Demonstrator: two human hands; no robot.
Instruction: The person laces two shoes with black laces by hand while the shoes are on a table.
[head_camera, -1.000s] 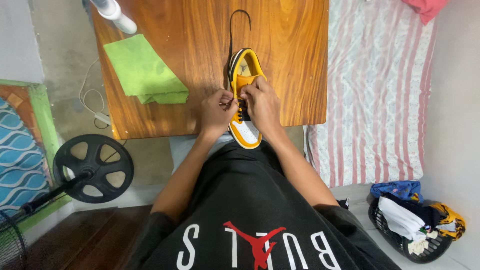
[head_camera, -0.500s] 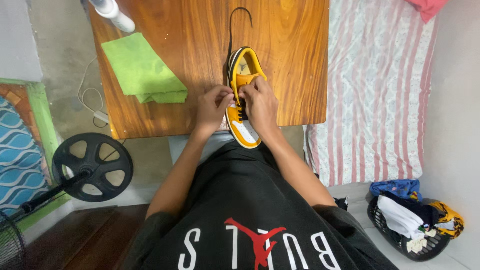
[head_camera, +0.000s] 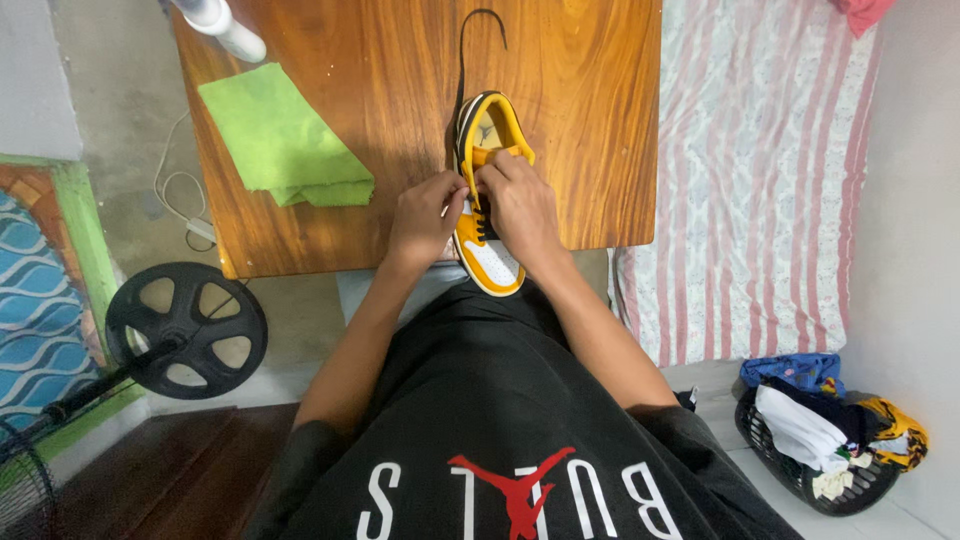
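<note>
Both hands meet over the shoe (head_camera: 482, 200) on the table (head_camera: 580, 130): the left hand (head_camera: 425, 218) and right hand (head_camera: 522, 205) each pinch at the black lace (head_camera: 464, 60) near the tongue. The shoe's long axis runs away from the person, toe nearest. Its lace trails past the heel. A green cloth (head_camera: 285, 140) lies well left. Fingers hide the eyelets.

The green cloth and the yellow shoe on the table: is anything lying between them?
No. In the head view, only bare wooden table separates the green cloth from the yellow shoe; the black lace trails beyond the shoe.
</note>
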